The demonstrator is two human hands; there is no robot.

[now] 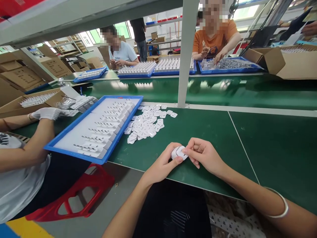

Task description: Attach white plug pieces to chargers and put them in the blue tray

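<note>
White plug part, half hidden, seemingly pinched between both hands.

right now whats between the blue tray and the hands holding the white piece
In the head view, a loose pile of small white parts lies on the green mat, between the blue tray and the white piece.
</note>
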